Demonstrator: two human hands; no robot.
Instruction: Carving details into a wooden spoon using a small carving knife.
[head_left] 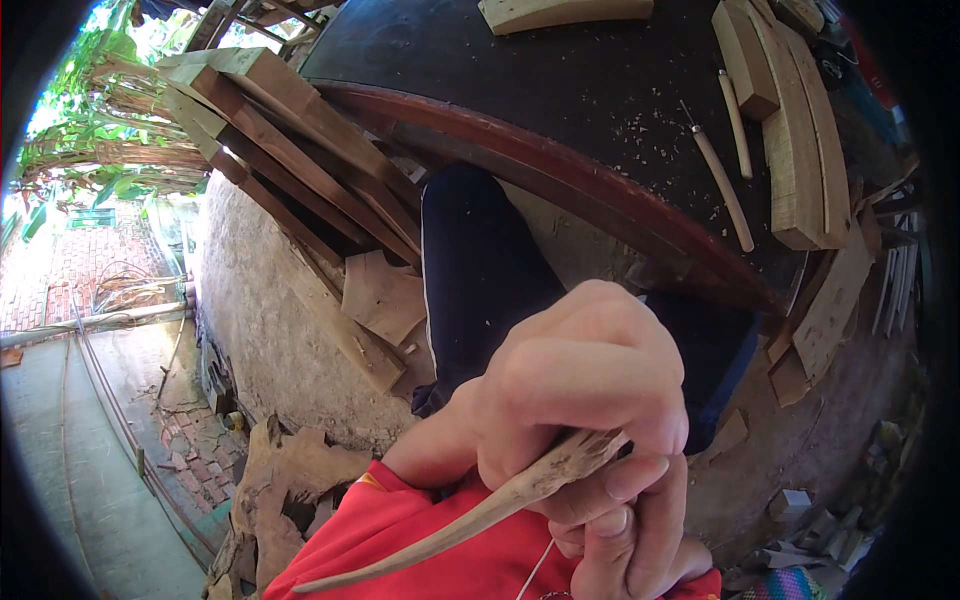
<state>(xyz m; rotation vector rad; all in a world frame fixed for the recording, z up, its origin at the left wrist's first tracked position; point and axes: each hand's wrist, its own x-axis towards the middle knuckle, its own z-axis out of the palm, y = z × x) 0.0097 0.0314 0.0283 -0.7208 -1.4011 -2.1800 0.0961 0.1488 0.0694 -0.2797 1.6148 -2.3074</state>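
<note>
Close in front of my red shirt I hold a slim, curved piece of wood (500,505). It tapers to a thin tip at the lower left, and its thicker end is rough and darker. My left hand (580,375) is closed over that thick end, fingers curled round it. From below, my right hand (620,525) is closed too, its fingertips pressed against the same end. Fingers hide part of the thick end, so whether a small tool is also held there cannot be made out.
Ahead stands a dark table (450,60) with a reddish-brown edge, scattered with shavings. On it lie a wooden-handled carving tool (722,185), another light handle (735,125) and curved wood blocks (795,150). Long timber pieces (300,150) lean at the left, near gnarled wood (270,490).
</note>
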